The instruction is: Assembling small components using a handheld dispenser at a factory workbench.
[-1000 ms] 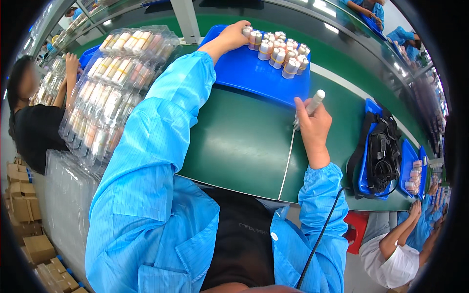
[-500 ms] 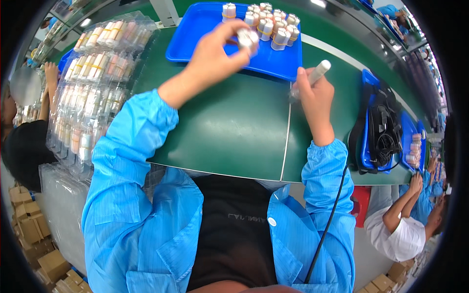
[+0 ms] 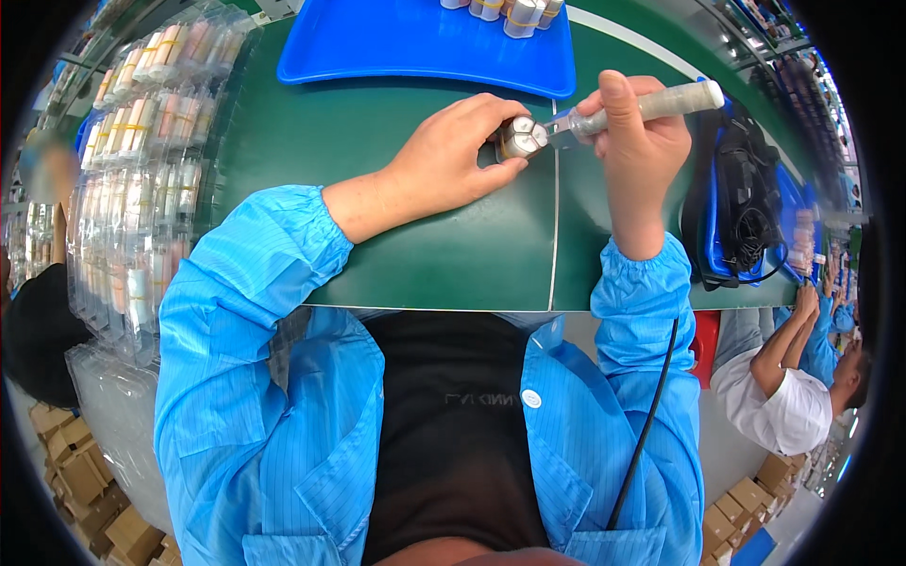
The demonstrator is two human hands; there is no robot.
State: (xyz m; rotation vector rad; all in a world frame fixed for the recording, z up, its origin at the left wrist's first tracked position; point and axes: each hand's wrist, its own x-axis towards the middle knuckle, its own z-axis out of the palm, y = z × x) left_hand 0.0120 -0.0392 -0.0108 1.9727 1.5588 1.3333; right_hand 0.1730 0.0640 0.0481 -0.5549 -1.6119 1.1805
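Note:
My left hand (image 3: 444, 160) is closed round a small bundle of silver-ended cylindrical cells (image 3: 523, 139), holding it with the round ends facing up, over the green table. In my right hand (image 3: 642, 127) is a thick, pale-handled tool (image 3: 681, 98) with a clear front part and a thin tip. That tip points left and reaches the edge of the cell bundle; whether it touches cannot be made out. Beyond my hands, more cell bundles (image 3: 521, 17) stand at the far side of a blue tray (image 3: 425, 68).
Stacked clear plastic trays of wrapped cells (image 3: 142, 123) stand at the left. To the right, a blue tray holds a black bag and cables (image 3: 741, 203). A person in white (image 3: 783, 396) sits at the far right. Cardboard boxes (image 3: 75, 462) lie low at the left.
My left hand has brought the cell bundle from over the blue tray nearer to me. My right hand has turned the tool so its tip meets the bundle. The view has shifted.

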